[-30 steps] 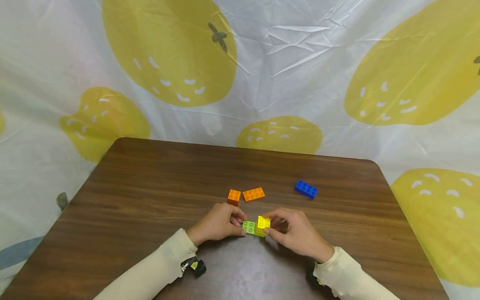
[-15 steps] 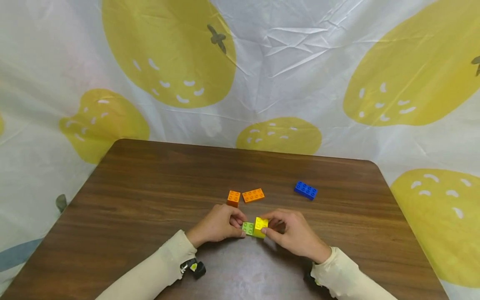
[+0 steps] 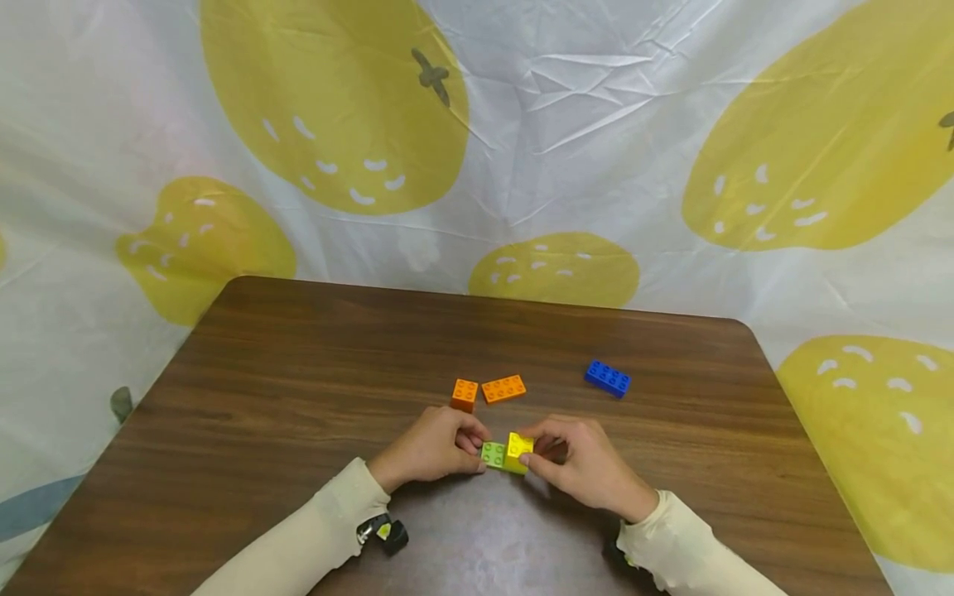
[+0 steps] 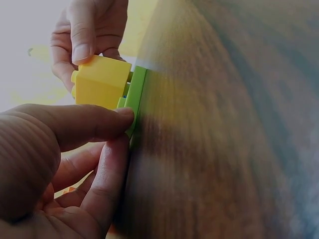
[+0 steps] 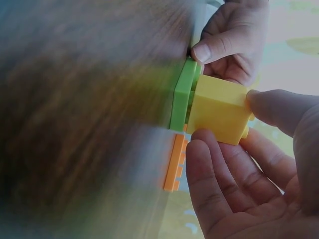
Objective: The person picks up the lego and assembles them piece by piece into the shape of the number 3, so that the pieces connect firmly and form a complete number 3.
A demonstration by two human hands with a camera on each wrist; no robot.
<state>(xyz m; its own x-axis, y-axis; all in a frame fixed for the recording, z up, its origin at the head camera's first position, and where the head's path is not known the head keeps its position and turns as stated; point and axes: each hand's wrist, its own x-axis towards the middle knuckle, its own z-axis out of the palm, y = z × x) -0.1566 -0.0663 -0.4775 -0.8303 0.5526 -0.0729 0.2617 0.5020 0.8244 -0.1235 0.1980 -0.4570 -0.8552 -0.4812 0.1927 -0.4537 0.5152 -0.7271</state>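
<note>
My left hand (image 3: 428, 444) pinches the left end of a flat light-green building brick (image 3: 493, 454), which lies on the table. Between the thumb and fingers of my right hand (image 3: 589, 463) is a yellow block (image 3: 519, 447), placed over the green brick's right half. In the left wrist view, a narrow gap with studs showing separates the yellow block (image 4: 102, 82) from the green brick (image 4: 136, 94), and the block looks slightly tilted. The right wrist view has the same gap between the yellow block (image 5: 219, 109) and the green brick (image 5: 183, 94).
Just beyond my left hand stands an orange block (image 3: 464, 394). A flat orange brick (image 3: 503, 388) lies to its right, and a blue brick (image 3: 607, 377) sits farther right. Everything is on a brown wooden table (image 3: 335, 348), with a lemon-print cloth (image 3: 514, 149) hanging behind it.
The yellow block has shifted slightly left over the green brick, along with my right hand, mostly in the first half second. My left hand keeps its grip in place.
</note>
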